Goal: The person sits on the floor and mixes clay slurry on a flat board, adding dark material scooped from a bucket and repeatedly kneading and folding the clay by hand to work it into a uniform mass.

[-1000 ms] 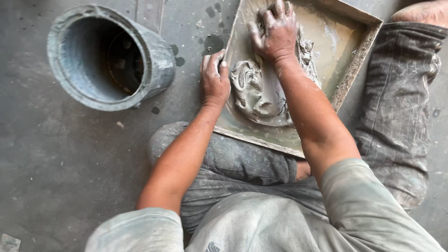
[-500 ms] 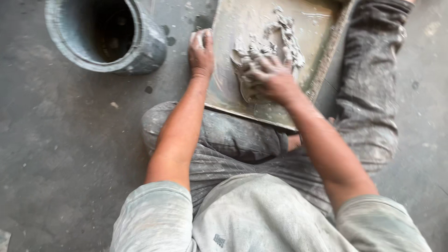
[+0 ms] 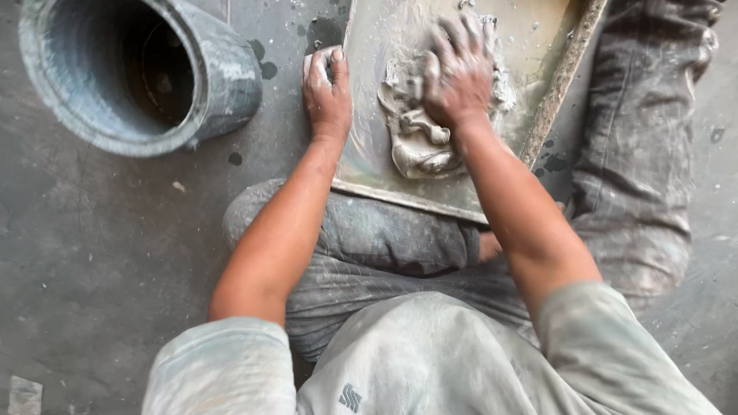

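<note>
Sliding back up the tray (image 3: 538, 131), right hand (image 3: 461, 73) is pressing flat, fingers spread, into wet clay (image 3: 419, 142).
Left hand (image 3: 327, 96) is gripping the tray's left edge; keeping it braced is steadying each kneading push.

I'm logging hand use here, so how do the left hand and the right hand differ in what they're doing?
The left hand grips the left edge of the flat tray; the right hand lies spread on the grey clay lump. The left hand touches no clay, while the right presses into it. Both are smeared grey.
</note>
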Demonstrator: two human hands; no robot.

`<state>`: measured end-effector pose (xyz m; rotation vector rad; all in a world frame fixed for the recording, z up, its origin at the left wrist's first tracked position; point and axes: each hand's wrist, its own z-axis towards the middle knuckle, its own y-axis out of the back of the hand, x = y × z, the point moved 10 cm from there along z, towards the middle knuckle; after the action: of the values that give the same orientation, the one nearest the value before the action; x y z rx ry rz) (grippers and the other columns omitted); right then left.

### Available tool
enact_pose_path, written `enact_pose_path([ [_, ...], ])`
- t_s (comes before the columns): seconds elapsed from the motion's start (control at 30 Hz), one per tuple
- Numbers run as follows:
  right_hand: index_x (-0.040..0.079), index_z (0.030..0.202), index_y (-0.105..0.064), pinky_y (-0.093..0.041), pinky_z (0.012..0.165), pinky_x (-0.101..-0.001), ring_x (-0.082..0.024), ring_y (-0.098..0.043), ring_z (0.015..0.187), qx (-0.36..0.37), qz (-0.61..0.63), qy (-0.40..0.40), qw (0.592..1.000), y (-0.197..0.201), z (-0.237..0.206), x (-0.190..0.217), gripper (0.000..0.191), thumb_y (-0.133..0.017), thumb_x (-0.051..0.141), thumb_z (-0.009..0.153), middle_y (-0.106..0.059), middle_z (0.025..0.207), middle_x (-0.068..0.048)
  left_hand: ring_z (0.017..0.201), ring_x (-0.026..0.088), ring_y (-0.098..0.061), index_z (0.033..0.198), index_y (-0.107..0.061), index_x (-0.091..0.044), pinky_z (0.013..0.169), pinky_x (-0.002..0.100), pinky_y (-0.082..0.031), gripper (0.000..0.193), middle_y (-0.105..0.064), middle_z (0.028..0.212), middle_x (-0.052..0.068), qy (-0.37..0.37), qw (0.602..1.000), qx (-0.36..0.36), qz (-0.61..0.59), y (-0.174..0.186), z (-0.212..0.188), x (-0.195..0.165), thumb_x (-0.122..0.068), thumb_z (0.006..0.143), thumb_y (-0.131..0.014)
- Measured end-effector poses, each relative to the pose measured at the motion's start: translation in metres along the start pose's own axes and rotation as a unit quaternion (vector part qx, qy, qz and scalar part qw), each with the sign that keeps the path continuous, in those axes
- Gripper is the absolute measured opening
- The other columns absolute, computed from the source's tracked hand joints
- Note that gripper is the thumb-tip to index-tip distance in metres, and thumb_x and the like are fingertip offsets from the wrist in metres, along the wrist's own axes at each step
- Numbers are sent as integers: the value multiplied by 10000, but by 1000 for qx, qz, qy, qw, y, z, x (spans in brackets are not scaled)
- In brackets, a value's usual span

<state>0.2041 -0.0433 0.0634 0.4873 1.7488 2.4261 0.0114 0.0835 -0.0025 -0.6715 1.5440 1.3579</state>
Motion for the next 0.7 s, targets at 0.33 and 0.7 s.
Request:
enact_pose_path([
  [0.33, 90, 1247, -693, -435, 1108, -533, -404, -516, 1316, 143, 99, 29, 984, -42, 115, 25, 400, -655, 381, 975, -584, 1321, -198, 1027, 374, -614, 1092, -647, -35, 911, 450, -484, 344, -636, 1067, 179, -42, 999, 0, 19, 6, 0, -17, -322, 1110, -460],
  [0.7, 315, 1347, -640, -106, 1201, -691, -353, -340, 1499, 181, -154, 240, 941, -9, -104, 110, 499, -618, 120, 888, -463, 1573, -34, 1036, 393, -659, 1105, -682, 7, 908, 435, -508, 458, -708, 1086, 183, -61, 995, 26, -70, -7, 11, 4, -363, 1106, -413],
])
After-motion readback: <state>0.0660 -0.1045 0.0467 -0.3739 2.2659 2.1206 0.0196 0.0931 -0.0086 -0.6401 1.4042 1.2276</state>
